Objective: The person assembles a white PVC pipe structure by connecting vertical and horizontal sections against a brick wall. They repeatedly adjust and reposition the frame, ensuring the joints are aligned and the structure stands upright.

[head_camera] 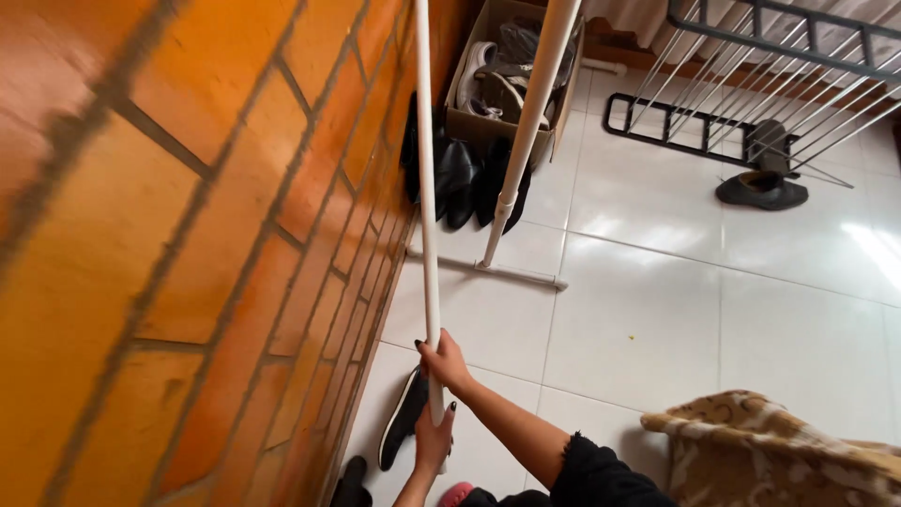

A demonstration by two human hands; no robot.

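View: I look down from the head camera along an orange brick wall point(188, 244) on the left onto a glossy white tiled floor point(676, 319).

Pole: a long thin white pole point(427, 188) runs from the top edge of the picture down beside the wall to the hands near the bottom.

Right hand: the right hand point(443, 361) wraps the pole, fingers clenched around it, dark nails showing; its arm in a black sleeve point(596, 474) comes in from the lower right.

Left hand: the left hand point(433, 439) grips the same pole just below the right, fingers closed on it; the two hands nearly touch.

Rack leg: a second, thicker white tube point(530, 122) slants down to a white foot bar point(493, 269) lying on the floor, near the wall.

Box: an open cardboard box point(469, 122) stands against the wall at the top. Inside I see several shoes, a pale one point(472, 70) and darker ones piled together; I cannot count them.

Outside the box: black shoes point(460, 178) stand on the floor just in front of it.

By the hands: a black shoe with a white sole edge point(402, 422) lies on the floor beside the wall, behind the left hand.

Far right: a dark metal drying rack point(751, 84) with thin pale rods, and a single black shoe point(760, 191) at its foot.

Lower right: a tan patterned blanket point(770, 451) bunched at the edge.
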